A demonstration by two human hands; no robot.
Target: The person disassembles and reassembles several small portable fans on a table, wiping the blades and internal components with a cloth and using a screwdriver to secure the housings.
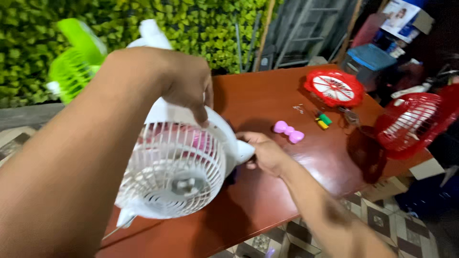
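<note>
White desk fan (174, 167), with its round wire grille facing me, sits tilted over the near left part of the reddish-brown desk (267, 100). I hold it from above with my left hand (189, 86), fingers curled down over the top rim of its housing. My right hand (265, 153) is closed around the white part sticking out at the fan's right side, just above the desk. Past my right hand a pink bow-shaped piece (288, 131) lies on the wood, and a little farther a small green and yellow piece (324, 120). A red fan grille (333, 88) lies flat near the far edge, a red fan cage (413, 123) at the right edge, and a green fan (76, 62) stands off to the left.
</note>
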